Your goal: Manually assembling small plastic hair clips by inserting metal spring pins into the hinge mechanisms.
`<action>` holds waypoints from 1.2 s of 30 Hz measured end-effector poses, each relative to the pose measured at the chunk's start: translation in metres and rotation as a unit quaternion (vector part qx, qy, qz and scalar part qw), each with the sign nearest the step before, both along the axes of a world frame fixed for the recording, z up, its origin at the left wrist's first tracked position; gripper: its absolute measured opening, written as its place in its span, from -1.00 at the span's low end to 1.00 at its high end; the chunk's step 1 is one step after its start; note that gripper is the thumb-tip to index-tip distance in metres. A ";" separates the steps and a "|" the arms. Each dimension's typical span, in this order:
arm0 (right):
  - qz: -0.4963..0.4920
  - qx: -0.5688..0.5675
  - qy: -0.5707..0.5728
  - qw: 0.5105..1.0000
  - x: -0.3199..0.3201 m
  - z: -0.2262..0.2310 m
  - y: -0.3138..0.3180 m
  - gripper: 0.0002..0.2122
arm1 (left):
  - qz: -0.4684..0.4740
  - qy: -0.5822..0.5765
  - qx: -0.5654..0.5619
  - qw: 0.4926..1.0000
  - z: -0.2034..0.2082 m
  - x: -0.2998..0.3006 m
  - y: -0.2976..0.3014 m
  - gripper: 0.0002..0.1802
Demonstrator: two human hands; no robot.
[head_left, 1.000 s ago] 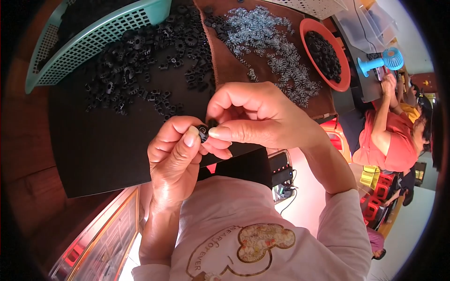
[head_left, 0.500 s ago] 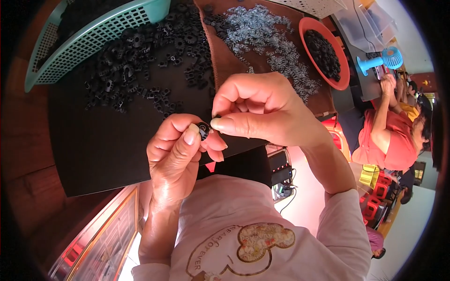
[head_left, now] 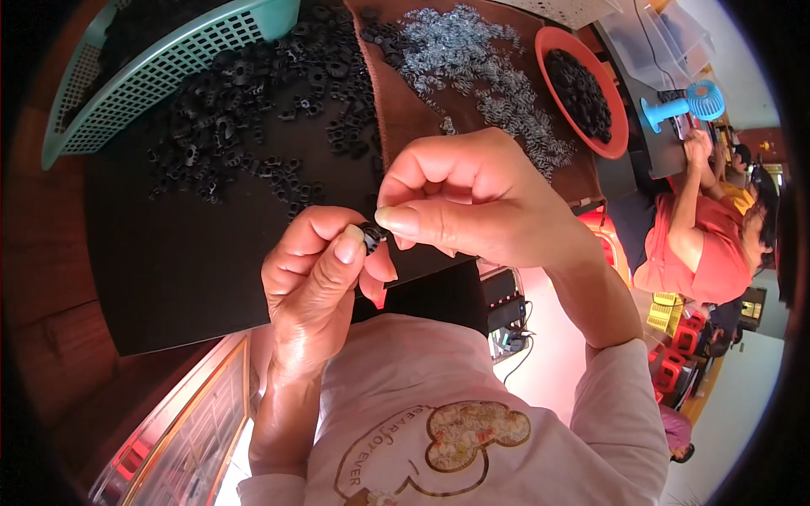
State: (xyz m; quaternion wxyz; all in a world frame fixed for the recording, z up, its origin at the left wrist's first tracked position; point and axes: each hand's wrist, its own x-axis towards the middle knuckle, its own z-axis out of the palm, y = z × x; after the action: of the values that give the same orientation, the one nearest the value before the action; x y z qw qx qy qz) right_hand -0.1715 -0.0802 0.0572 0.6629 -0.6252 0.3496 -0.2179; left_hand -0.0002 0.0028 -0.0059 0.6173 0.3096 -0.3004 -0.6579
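My left hand (head_left: pixel 316 274) pinches a small black plastic part (head_left: pixel 370 237) between thumb and forefinger, just in front of the table's near edge. Right beside it, the thumb and forefinger of my right hand (head_left: pixel 464 198) are pressed together at the part's upper side. Whatever they hold is hidden by the fingertips. On the dark table beyond lie heaps of small black plastic pieces (head_left: pixel 245 110). A spread of small metal springs (head_left: pixel 460 51) covers a brown cloth (head_left: pixel 413 126) to the right of them.
A green perforated basket (head_left: pixel 169 80) with black pieces stands far left. An orange-red bowl (head_left: pixel 614 110) of black parts is at the right, near a blue fan (head_left: pixel 685 105). A co-worker in a red shirt (head_left: pixel 700 244) sits farther right.
My right fingertips have shifted slightly left against the black part, and the dark bit seen between them earlier is now hidden. The part in my left hand has turned a little.
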 end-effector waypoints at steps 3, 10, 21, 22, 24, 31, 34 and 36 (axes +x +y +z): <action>0.001 0.049 0.012 0.999 -0.001 0.003 -0.001 -0.88 | 0.002 -0.006 0.004 1.000 -0.001 0.000 0.000 -0.77; 0.000 -0.029 0.043 0.999 0.000 0.005 0.005 -0.86 | 0.015 -0.038 0.014 0.999 0.000 -0.003 0.001 -0.79; -0.026 -0.128 0.011 0.991 0.000 -0.011 0.014 -0.84 | 0.056 -0.128 0.003 0.990 0.001 -0.009 0.004 -0.78; -0.026 -0.128 0.011 0.991 0.000 -0.011 0.014 -0.84 | 0.060 -0.130 0.002 0.990 0.001 -0.009 0.004 -0.77; -0.014 -0.136 0.036 0.990 0.000 -0.009 0.013 -0.85 | 0.056 -0.122 0.010 0.991 0.002 -0.009 0.005 -0.77; 0.001 -0.078 0.036 0.996 -0.002 -0.004 0.010 -0.86 | -0.006 -0.136 0.006 0.991 0.001 -0.005 0.003 -0.76; -0.005 -0.142 0.025 0.990 -0.003 -0.011 0.011 -0.86 | -0.015 -0.126 0.005 0.992 0.000 -0.004 0.002 -0.77; 0.004 -0.146 0.005 0.989 -0.004 -0.014 0.009 -0.86 | -0.023 -0.123 0.006 0.992 0.000 -0.004 0.002 -0.78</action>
State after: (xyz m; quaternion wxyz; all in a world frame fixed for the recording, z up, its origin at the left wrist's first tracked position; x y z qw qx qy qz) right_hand -0.1756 -0.0709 0.0428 0.5637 -0.7179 0.3145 -0.2608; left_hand -0.0038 0.0052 -0.0059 0.5582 0.3847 -0.3770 -0.6311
